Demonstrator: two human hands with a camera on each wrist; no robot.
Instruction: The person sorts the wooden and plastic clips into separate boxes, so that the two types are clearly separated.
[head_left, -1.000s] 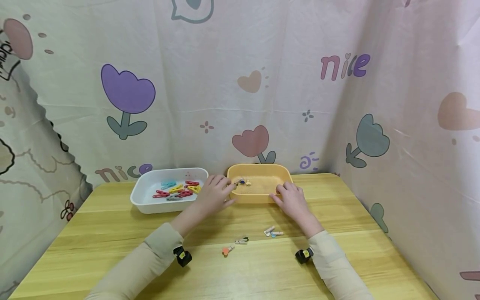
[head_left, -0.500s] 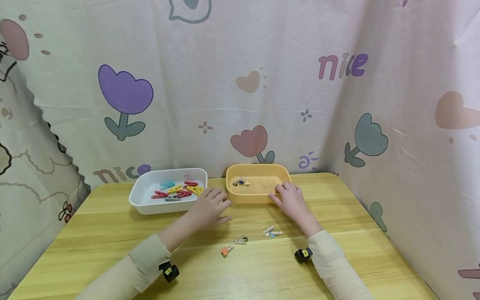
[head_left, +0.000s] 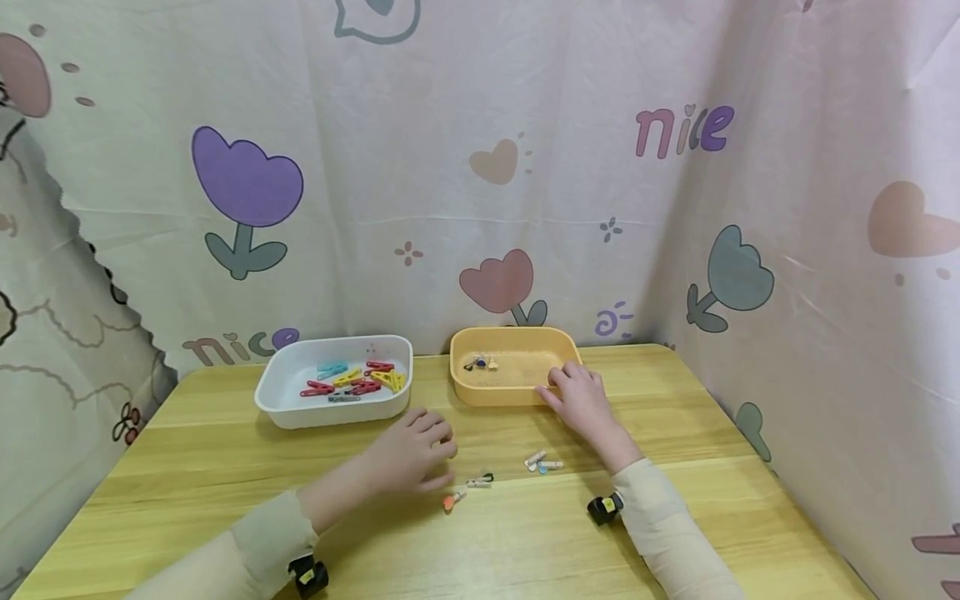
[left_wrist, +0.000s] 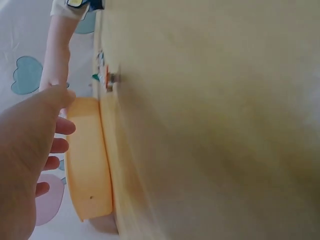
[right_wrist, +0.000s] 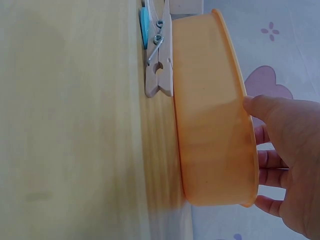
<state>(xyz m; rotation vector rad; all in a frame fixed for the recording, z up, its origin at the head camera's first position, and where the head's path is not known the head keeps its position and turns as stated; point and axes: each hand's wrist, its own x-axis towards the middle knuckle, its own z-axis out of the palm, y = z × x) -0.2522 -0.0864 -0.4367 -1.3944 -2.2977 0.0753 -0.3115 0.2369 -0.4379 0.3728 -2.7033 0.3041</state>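
My left hand (head_left: 411,454) hovers over the table in the head view, fingers loosely bent and holding nothing, just left of the small wooden clothespins. One clothespin with an orange decoration (head_left: 450,502) and another with a dark green one (head_left: 480,482) lie nearest to it. With thumb outside and fingers inside, my right hand (head_left: 581,404) pinches the near right rim of the yellow tub (head_left: 510,398). A few small decorated clothespins (head_left: 482,363) lie inside that tub. Two more clothespins, one with a light blue decoration (head_left: 543,468), rest in front of it.
A white tub (head_left: 330,414) at the back left holds several red, yellow, blue and grey plastic clothespins (head_left: 363,387). Behind the wooden table (head_left: 525,550) hangs a printed curtain (head_left: 420,167), which also runs along the sides.
My left hand has left the yellow tub's left end and come back toward me, down to the left. A dark clothespin now shows in the tub. The right hand stays on the rim.
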